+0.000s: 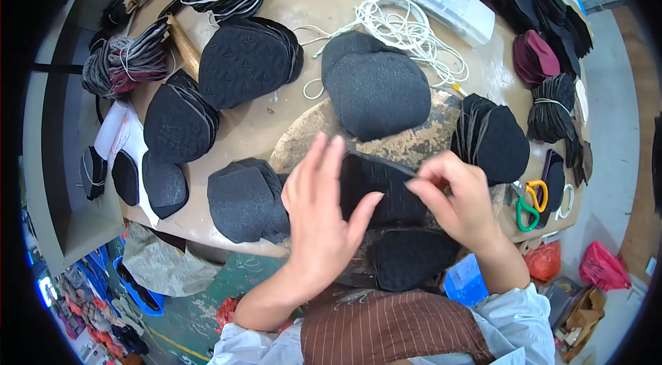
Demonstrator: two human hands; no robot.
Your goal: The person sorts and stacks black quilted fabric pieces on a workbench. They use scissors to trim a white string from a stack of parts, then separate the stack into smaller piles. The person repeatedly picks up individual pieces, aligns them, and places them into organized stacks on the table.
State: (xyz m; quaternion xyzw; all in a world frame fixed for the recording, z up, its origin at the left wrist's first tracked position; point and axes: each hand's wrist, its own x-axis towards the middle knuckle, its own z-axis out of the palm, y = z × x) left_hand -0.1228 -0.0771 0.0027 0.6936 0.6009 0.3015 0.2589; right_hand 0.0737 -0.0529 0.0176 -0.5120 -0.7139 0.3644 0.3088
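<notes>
A black, stitched fabric piece (379, 189) with a rounded outline is between my hands, over the front of a worn round board (303, 134). My right hand (458, 192) pinches its right edge between thumb and fingers. At the left edge, my left hand (321, 206) lies against the piece, fingers stretched out and thumb apart. Just beyond sits a pile of dark grey rounded pieces (376, 92). Another black quilted piece (414, 258) lies nearer my body, below the one I hold. Left of my left hand is a stack of dark grey pieces (245, 199).
Black quilted stacks (245, 65) and a wooden handle (183, 44) stand on the left. White cord (407, 30) lies tangled behind, near a clear plastic box (441, 3). On the right are a black stack (493, 141), scissors (529, 203) with green and orange handles, and maroon pieces (534, 58).
</notes>
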